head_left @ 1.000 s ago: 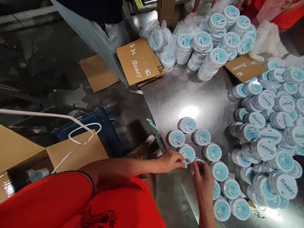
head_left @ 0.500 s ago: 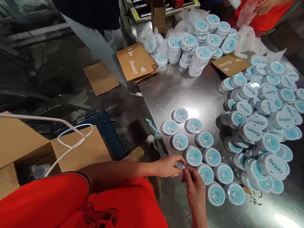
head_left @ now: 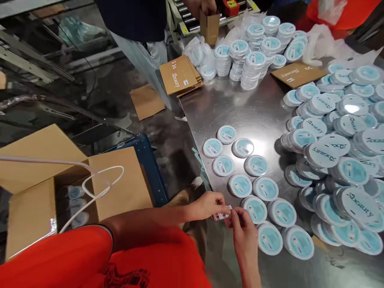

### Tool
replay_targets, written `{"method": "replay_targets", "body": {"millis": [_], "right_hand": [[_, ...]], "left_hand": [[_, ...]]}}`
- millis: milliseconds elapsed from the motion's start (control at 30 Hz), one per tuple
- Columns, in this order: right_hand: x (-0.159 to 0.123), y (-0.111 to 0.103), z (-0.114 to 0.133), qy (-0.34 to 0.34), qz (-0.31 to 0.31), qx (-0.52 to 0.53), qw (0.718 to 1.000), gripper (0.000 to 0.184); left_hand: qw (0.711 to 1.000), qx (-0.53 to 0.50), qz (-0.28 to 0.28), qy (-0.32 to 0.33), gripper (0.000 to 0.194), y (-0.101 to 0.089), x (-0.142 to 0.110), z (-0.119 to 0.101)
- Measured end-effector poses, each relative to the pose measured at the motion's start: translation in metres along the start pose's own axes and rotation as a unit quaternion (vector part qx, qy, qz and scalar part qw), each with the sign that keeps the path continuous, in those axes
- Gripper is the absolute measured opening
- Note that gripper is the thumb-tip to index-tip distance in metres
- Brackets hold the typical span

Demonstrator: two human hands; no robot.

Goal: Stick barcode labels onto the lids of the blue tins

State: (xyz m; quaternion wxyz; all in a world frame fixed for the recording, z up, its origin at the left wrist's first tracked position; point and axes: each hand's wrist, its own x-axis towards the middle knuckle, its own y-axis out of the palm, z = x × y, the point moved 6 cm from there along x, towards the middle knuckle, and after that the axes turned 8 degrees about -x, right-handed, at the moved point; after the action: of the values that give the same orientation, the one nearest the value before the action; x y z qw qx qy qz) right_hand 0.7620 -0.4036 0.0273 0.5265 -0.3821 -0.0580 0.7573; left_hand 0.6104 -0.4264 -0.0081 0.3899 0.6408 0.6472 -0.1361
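The left hand (head_left: 208, 206) and right hand (head_left: 243, 233) are close together just off the desk's near edge, fingers pinched on a small white barcode label (head_left: 221, 216), which sits between them. Whether it is stuck to anything is hidden by the fingers. Just beside the right hand, at two o'clock, lies the nearest round teal-topped tin (head_left: 255, 209), one of about a dozen set out singly in loose rows on the steel desk (head_left: 228, 108). A thin teal strip (head_left: 199, 166) lies along the desk edge at eleven o'clock from the hands.

Farther off, at three o'clock, a large heap of tins (head_left: 339, 160) lies overlapping, many turned to show white faces printed "Sbeauty". At twelve o'clock, stacks of tins (head_left: 250, 70) stand by clear plastic bags (head_left: 195, 52) and flat cardboard sheets (head_left: 180, 75). Another cardboard sheet (head_left: 297, 74) lies at one o'clock.

At nine o'clock, off the desk, an open cardboard box (head_left: 120, 182) holds several tins (head_left: 75, 206), with a white cord (head_left: 96, 180) looped across it and a blue crate (head_left: 150, 172) behind. At the top edge, a co-worker's hand (head_left: 207, 5) rests above a small carton (head_left: 209, 28).
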Motion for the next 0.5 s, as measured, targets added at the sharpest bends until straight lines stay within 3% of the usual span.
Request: {"method": "replay_targets", "body": {"millis": [100,233,333,433,500], "right_hand": [[0.007,0.000,0.001,0.008,0.006,-0.013,1.000,0.044],[0.031,-0.016,0.001,0.031,-0.030,-0.045,0.998,0.042],[0.057,-0.031,0.003,0.030,-0.075,-0.088,0.993,0.041],[0.082,-0.032,0.003,0.025,-0.052,-0.140,0.988,0.042],[0.091,-0.030,-0.001,0.044,-0.028,-0.166,0.985,0.044]], "left_hand": [[0.999,0.033,0.020,-0.016,0.036,-0.003,0.003,0.002],[0.993,0.115,-0.008,-0.019,0.021,-0.015,0.012,-0.005],[0.966,0.247,-0.006,0.076,0.010,-0.016,0.022,-0.020],[0.902,0.371,0.050,0.215,0.003,-0.002,0.032,-0.028],[0.864,0.420,0.079,0.265,0.010,0.007,0.038,-0.025]]}}
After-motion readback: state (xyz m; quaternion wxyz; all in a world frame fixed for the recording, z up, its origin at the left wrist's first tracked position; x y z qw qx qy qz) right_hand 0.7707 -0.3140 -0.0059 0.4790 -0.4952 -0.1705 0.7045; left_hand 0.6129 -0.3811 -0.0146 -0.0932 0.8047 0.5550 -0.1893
